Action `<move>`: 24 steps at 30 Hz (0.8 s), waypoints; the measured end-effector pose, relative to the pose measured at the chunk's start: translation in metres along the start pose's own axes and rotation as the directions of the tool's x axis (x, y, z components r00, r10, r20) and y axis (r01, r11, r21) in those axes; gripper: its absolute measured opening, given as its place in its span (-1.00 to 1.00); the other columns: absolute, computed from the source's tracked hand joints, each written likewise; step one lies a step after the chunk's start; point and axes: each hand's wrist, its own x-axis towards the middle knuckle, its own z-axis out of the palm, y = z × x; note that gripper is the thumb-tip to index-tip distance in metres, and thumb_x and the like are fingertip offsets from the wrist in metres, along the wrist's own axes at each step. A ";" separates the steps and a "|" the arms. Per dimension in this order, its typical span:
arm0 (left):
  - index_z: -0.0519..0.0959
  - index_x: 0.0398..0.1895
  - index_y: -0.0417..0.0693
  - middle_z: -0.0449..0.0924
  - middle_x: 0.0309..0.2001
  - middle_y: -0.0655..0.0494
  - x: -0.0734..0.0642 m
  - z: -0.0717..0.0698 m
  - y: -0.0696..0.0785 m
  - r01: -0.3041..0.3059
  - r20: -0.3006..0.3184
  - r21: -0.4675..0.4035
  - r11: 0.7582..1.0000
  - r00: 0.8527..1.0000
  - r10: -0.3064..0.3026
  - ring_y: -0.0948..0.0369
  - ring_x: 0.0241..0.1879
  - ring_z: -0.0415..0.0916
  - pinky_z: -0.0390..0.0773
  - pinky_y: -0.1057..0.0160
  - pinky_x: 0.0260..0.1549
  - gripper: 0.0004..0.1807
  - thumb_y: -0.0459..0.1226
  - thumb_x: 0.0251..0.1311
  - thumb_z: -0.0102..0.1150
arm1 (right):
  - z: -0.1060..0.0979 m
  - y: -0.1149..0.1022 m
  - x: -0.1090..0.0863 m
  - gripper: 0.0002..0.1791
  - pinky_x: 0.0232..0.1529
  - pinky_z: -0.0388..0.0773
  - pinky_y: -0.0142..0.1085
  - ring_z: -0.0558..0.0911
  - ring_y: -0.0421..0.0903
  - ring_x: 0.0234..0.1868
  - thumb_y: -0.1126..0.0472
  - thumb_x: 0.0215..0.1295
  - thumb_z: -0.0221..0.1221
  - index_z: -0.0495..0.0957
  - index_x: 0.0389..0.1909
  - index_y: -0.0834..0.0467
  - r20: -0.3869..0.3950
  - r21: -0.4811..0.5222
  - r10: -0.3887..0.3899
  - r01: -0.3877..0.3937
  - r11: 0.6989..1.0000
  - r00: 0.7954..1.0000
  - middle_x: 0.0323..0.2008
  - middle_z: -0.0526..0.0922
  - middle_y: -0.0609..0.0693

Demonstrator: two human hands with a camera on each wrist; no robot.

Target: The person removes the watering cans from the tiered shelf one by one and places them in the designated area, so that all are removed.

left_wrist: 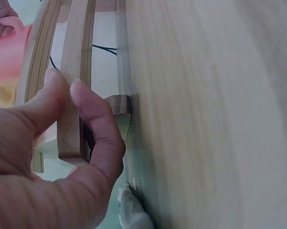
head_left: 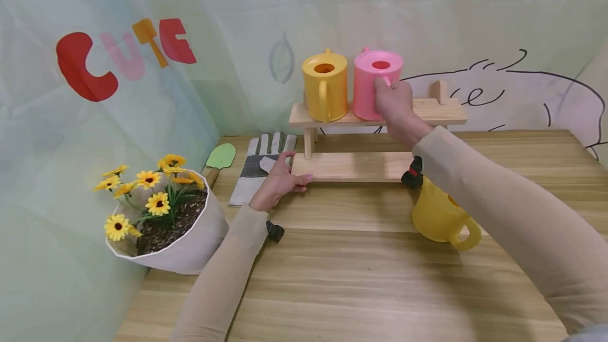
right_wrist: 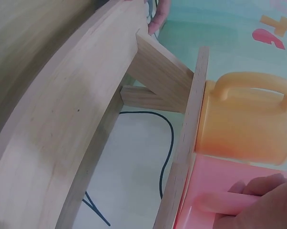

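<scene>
Atop the shelf point(head_left: 439, 112), long axis upright, spout point(head_left: 366, 49) toward the back edge, the pink can point(head_left: 366, 88) is held in the right grip point(head_left: 398, 107); the lower board point(head_left: 351, 168) is pinched by the left grip point(head_left: 280, 179).

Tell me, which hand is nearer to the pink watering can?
The right hand: it grips the pink watering can by its handle. The left hand is lower and farther left, holding the left end of the lower wooden board.
</scene>
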 end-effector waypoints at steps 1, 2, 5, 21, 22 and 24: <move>-0.03 0.74 -0.04 0.56 0.17 -0.32 0.000 0.000 0.000 -0.001 0.001 0.000 1.000 1.000 0.001 0.24 -0.42 0.68 0.74 0.42 -0.46 0.04 -0.45 0.37 0.43 | 0.000 0.000 0.000 -0.69 -0.13 0.45 -0.32 0.45 -0.15 -0.32 0.11 0.69 -0.14 0.35 -0.35 0.08 -0.007 -0.001 -0.001 0.001 1.000 1.000 -0.45 0.39 -0.12; -0.03 0.74 -0.04 0.56 0.16 -0.31 0.000 0.000 -0.001 -0.002 0.001 -0.002 1.000 1.000 0.002 0.24 -0.42 0.68 0.74 0.42 -0.46 0.05 -0.46 0.37 0.43 | 0.000 0.000 0.000 -0.68 -0.15 0.45 -0.32 0.44 -0.16 -0.34 0.11 0.68 -0.14 0.34 -0.36 0.08 -0.012 -0.001 0.000 0.000 1.000 1.000 -0.47 0.38 -0.13; -0.04 0.74 -0.05 0.56 0.14 -0.29 0.000 -0.001 -0.001 -0.006 0.004 -0.006 1.000 1.000 0.006 0.24 -0.42 0.68 0.74 0.42 -0.47 0.05 -0.46 0.37 0.43 | -0.002 0.001 0.000 -0.68 -0.19 0.44 -0.32 0.42 -0.18 -0.39 0.10 0.68 -0.13 0.34 -0.37 0.07 -0.015 -0.007 -0.006 0.006 1.000 1.000 -0.52 0.36 -0.15; -0.01 0.73 -0.04 0.57 0.09 -0.24 -0.001 -0.001 0.000 0.001 0.003 0.005 1.000 1.000 -0.001 0.22 -0.40 0.70 0.74 0.43 -0.44 0.02 -0.45 0.37 0.43 | -0.010 0.003 -0.009 -0.71 -0.13 0.50 -0.32 0.44 -0.17 -0.33 0.04 0.72 -0.17 0.37 -0.26 0.02 -0.006 -0.055 -0.018 0.018 0.998 1.000 -0.35 0.43 -0.10; -0.01 0.73 -0.04 0.57 0.08 -0.23 -0.001 -0.001 0.000 0.002 0.002 0.005 1.000 1.000 -0.002 0.22 -0.40 0.70 0.74 0.43 -0.44 0.02 -0.45 0.37 0.44 | -0.011 0.003 -0.010 -0.71 -0.13 0.49 -0.32 0.44 -0.17 -0.32 0.03 0.72 -0.16 0.37 -0.26 0.02 -0.008 -0.058 -0.016 0.015 0.998 1.000 -0.34 0.44 -0.10; -0.01 0.72 -0.04 0.56 0.06 -0.22 -0.001 -0.001 0.001 0.002 0.000 0.006 1.000 1.000 -0.002 0.22 -0.40 0.70 0.74 0.42 -0.44 0.02 -0.45 0.37 0.44 | -0.011 0.003 -0.012 -0.70 -0.12 0.49 -0.32 0.44 -0.17 -0.31 0.02 0.72 -0.16 0.39 -0.25 0.04 -0.013 -0.067 -0.021 0.020 0.998 1.000 -0.32 0.45 -0.09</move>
